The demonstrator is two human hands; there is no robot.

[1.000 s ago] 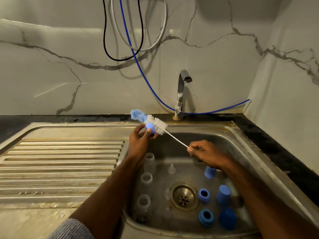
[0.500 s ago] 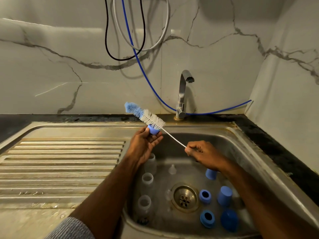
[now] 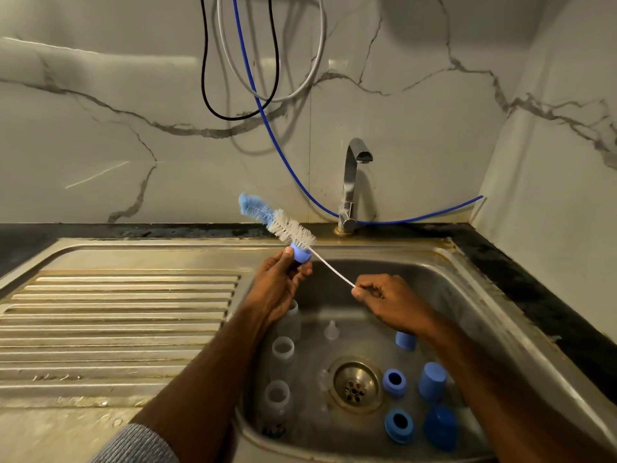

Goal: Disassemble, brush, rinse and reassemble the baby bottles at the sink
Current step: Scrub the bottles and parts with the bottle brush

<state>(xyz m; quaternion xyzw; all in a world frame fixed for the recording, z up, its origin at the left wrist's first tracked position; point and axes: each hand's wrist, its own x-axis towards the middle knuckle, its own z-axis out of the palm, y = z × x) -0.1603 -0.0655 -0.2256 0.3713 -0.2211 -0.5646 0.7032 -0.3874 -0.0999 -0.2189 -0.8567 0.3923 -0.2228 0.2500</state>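
My left hand (image 3: 278, 285) holds a small blue bottle ring (image 3: 300, 253) above the sink's left rim. A bottle brush (image 3: 283, 225) with white and blue bristles runs through the ring, its tip pointing up and left. My right hand (image 3: 390, 304) pinches the end of the brush's white wire handle over the basin. In the sink (image 3: 467, 295) stand three clear bottle bodies (image 3: 283, 350) along the left wall. A clear teat (image 3: 331, 330) lies near the middle. Several blue rings and caps (image 3: 395, 382) sit right of the drain.
A chrome tap (image 3: 350, 182) rises behind the basin, with a blue hose (image 3: 283, 155) and black and white cables hanging down the marble wall. A ribbed steel drainboard (image 3: 117, 322) spreads to the left. The drain strainer (image 3: 355, 384) lies in the basin floor.
The brush has slid up and left through the blue ring, so more bristles stick out beyond it. My right hand has followed, moving toward the left hand.
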